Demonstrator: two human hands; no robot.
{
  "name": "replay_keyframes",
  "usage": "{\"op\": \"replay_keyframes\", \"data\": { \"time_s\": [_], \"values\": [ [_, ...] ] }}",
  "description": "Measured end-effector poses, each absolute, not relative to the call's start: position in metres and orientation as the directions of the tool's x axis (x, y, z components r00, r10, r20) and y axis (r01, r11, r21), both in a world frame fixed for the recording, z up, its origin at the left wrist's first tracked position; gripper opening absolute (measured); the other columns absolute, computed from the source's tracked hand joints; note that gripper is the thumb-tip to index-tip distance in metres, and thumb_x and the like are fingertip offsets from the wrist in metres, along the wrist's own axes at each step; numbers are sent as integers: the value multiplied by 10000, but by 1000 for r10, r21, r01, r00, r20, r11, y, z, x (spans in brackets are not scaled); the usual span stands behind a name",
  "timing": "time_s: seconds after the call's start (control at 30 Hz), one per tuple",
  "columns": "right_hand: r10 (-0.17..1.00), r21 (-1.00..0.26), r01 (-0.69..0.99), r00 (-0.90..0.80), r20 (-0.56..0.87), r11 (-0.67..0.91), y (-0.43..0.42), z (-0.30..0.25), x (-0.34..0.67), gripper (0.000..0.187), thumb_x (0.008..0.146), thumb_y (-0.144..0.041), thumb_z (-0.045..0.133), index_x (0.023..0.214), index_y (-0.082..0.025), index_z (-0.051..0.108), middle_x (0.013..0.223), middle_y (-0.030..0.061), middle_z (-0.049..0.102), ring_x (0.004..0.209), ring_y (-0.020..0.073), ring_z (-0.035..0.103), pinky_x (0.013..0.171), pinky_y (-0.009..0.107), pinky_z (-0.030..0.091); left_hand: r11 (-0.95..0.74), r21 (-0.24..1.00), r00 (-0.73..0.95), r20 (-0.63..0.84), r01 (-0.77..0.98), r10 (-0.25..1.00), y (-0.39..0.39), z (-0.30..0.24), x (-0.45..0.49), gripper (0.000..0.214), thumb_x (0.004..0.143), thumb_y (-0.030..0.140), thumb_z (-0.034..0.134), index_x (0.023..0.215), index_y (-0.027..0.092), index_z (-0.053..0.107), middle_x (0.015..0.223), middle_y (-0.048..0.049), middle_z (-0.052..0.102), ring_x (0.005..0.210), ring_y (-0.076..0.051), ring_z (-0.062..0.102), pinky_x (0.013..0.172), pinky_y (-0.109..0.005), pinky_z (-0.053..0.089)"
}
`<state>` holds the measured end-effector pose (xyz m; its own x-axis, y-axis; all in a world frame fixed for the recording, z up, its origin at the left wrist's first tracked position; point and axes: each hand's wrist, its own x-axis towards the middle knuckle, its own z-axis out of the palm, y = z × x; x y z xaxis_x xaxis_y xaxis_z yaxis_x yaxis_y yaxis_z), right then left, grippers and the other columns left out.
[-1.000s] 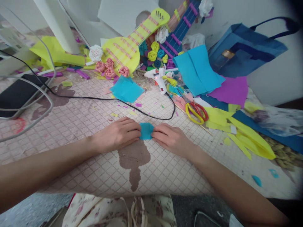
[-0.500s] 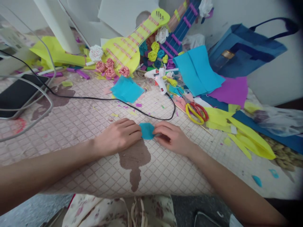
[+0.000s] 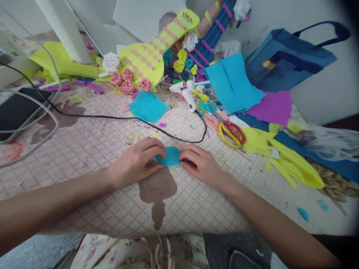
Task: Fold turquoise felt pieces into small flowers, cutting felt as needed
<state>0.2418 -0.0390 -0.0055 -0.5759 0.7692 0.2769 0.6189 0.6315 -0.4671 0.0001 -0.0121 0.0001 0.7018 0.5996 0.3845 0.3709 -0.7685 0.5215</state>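
A small folded piece of blue felt (image 3: 169, 156) sits between my two hands on the pink quilted table cover (image 3: 92, 142). My left hand (image 3: 137, 162) pinches its left edge with curled fingers. My right hand (image 3: 200, 162) grips its right edge, fingers closed on it. The piece is lifted slightly off the cover and looks rounded and creased.
A glue gun (image 3: 186, 93) with a black cord (image 3: 117, 117) lies behind my hands. Scissors with red and yellow handles (image 3: 231, 132) lie to the right. Blue felt squares (image 3: 147, 106), a yellow paper guitar (image 3: 146, 61), paper roses, scraps, a blue bag (image 3: 288, 56) and a phone (image 3: 19, 110) crowd the back.
Both hands kept hold of the blue felt and turned it; it went from a flat square to a rounder, tilted shape. The camera shifted slightly to the right.
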Motion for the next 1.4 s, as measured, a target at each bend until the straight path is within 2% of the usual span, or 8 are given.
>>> {"op": "replay_keyframes", "data": {
  "time_s": [0.13,0.33,0.7,0.9,1.03,1.4],
  "values": [
    [780,-498,611,-563,273,615,-40,-4,241,92,872,-136,504,883,-203,566,981,59,576,875,156,575,705,268,475,-748,522,690,359,410,629,-14,0,0,85,839,123,559,832,176,624,977,-70,580,924,-205,537,807,-350,471],
    [790,-489,633,-566,237,600,-39,-6,239,91,880,-136,487,845,-195,546,933,47,569,837,147,556,709,264,447,-733,533,713,304,422,632,-13,-3,1,102,878,144,533,859,179,627,947,-55,592,906,-196,540,810,-347,441],
    [898,-628,667,-423,126,402,-43,1,232,80,834,-118,541,811,-195,535,880,12,524,704,106,511,597,236,388,-645,620,633,290,447,718,-13,-4,1,57,830,122,567,837,172,590,1015,-56,535,981,-197,516,853,-348,451],
    [908,-635,676,-406,102,373,-43,2,230,90,829,-113,546,797,-195,530,873,15,522,734,118,517,605,241,398,-629,631,625,277,455,730,-13,-5,1,50,804,134,596,826,178,588,1049,-59,518,1013,-213,506,867,-371,451],
    [908,-634,679,-408,95,371,-43,2,229,73,829,-125,559,819,-195,539,921,26,516,762,121,524,611,239,413,-630,623,630,269,463,728,-12,-4,3,73,829,123,558,786,172,591,1026,-60,529,1000,-212,500,865,-382,441],
    [929,-655,678,-353,110,335,-45,1,225,54,849,-163,542,806,-193,529,893,30,515,722,119,527,590,242,425,-613,626,613,258,483,747,-14,-2,5,83,837,133,548,772,170,584,1006,-61,540,978,-212,497,853,-393,447]
  ]
}}
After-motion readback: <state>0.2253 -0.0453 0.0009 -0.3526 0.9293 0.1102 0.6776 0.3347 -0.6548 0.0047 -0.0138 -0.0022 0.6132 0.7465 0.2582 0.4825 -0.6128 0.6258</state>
